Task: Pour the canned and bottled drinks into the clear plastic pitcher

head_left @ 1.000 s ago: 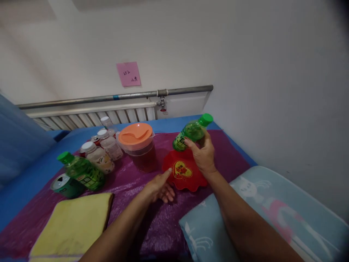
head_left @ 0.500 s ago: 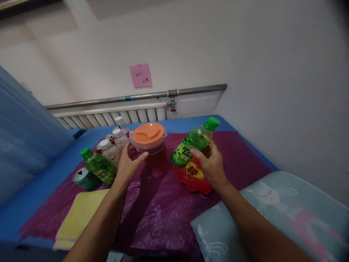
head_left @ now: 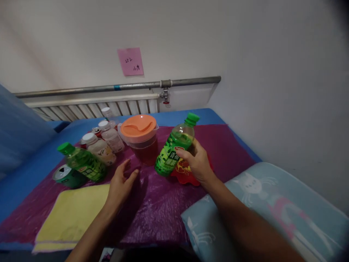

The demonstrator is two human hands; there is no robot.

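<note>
My right hand (head_left: 196,160) is wrapped round a green-capped tea bottle (head_left: 174,149), which tilts to the right above the purple sheet. Behind its base lies a red scalloped plate (head_left: 188,176) with a yellow pattern, partly covered by the bottle and hand. My left hand (head_left: 122,182) is empty, its thumb and fingers apart, just in front of a clear pitcher (head_left: 145,149). That pitcher has an orange lid (head_left: 138,126) on and holds reddish-brown liquid. Left of my left hand stand a second green tea bottle (head_left: 84,163) and a green can (head_left: 70,177).
White-capped bottles (head_left: 99,147) and a red can (head_left: 96,131) are grouped at the left rear. A yellow cloth (head_left: 73,211) lies at the front left. The blue cat-print pillow (head_left: 261,203) covers the front right. A radiator (head_left: 95,109) and pipe (head_left: 191,82) run along the wall.
The tea bottle has come lower and become more upright in my right hand. My left hand has drawn back from beside the pitcher toward me. The view has shifted slightly.
</note>
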